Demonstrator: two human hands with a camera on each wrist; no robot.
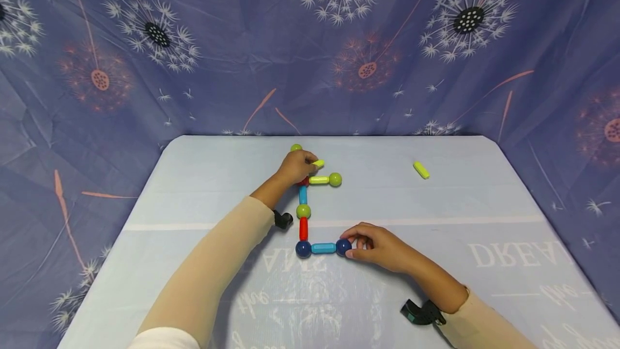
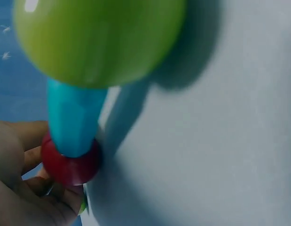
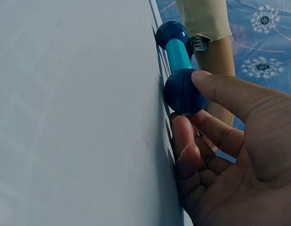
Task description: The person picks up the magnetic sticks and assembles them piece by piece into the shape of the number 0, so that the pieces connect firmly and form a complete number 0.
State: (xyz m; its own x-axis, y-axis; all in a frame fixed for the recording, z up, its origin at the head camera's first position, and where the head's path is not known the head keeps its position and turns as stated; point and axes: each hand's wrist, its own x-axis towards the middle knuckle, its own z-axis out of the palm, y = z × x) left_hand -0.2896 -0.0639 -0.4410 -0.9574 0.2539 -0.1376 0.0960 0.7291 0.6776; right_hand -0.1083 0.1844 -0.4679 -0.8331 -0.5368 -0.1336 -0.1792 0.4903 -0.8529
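Partly assembled rod-and-ball figure point(image 1: 303, 211): left grip point(image 1: 296, 167) pinches yellow rod point(image 1: 318, 163), right grip point(image 1: 380, 246) navy ball point(image 1: 343, 247); loose rod point(image 1: 421, 170) presumably awaits joining.

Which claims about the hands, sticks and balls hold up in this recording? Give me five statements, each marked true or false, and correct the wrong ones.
1. The right hand has a dark blue ball in its grip. True.
2. The left hand holds nothing. False: it pinches a yellow-green stick.
3. A red stick joins a green ball to the other dark blue ball. True.
4. The connecting stick between the two dark blue balls is yellow. False: it is light blue.
5. A loose yellow-green stick lies apart from the joined pieces. True.
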